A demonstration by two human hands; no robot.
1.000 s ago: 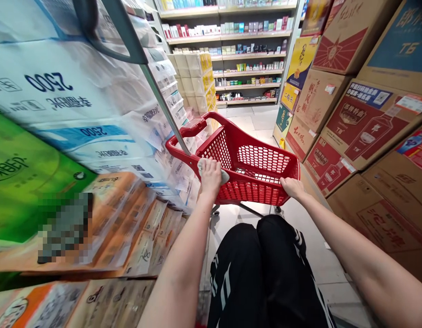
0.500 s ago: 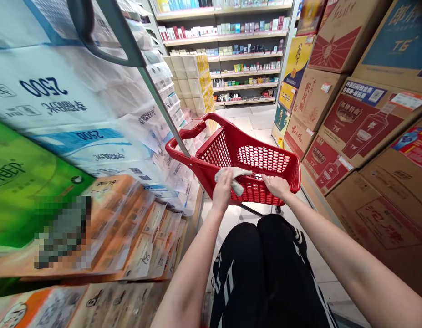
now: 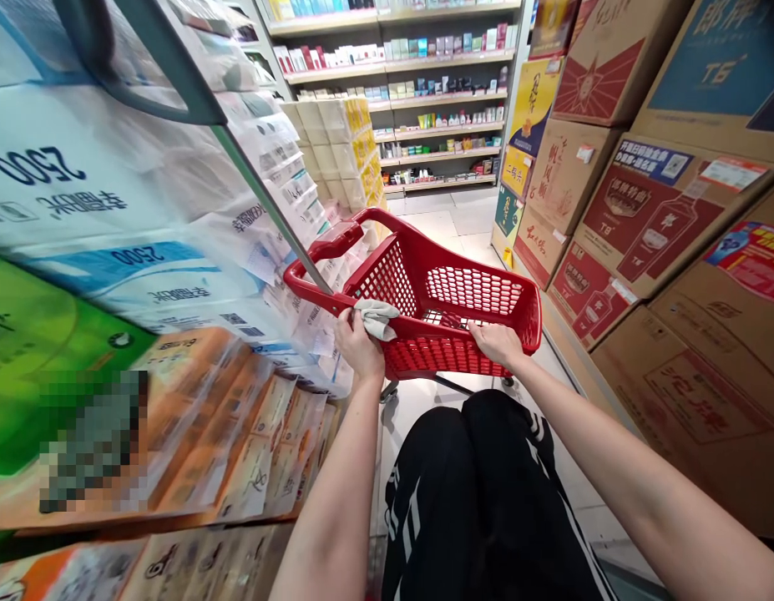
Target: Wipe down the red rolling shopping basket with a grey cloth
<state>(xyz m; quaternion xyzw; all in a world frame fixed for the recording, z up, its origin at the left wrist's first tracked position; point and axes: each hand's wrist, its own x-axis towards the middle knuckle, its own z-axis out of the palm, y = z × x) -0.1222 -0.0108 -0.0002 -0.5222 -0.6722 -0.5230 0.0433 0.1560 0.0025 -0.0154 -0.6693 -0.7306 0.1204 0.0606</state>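
Note:
A red plastic shopping cart [image 3: 487, 280] with perforated walls stands in front of my knees, its handle toward the left. My left hand [image 3: 360, 346] is closed on a pale grey cloth [image 3: 377, 317] and presses it against the top rim of the near side, close to the handle end. Farther right along the same rim, my right hand [image 3: 496, 342] grips the cart, fingers curled over the edge. A grey pole [image 3: 267, 200] with a dark curved top slants across the handle area; where its lower end is fixed is hidden.
Wrapped tissue packs [image 3: 129, 192] are stacked high on the left, with orange packs [image 3: 192, 401] lower down. Cardboard boxes [image 3: 662, 225] form a wall on the right. At the aisle's far end stand shelves [image 3: 437, 108] of small goods. Pale floor tiles [image 3: 467, 219] run between.
My left hand has slid the cloth leftward along the cart's near rim toward the handle end. My right hand keeps its hold on the rim. The view has shifted slightly.

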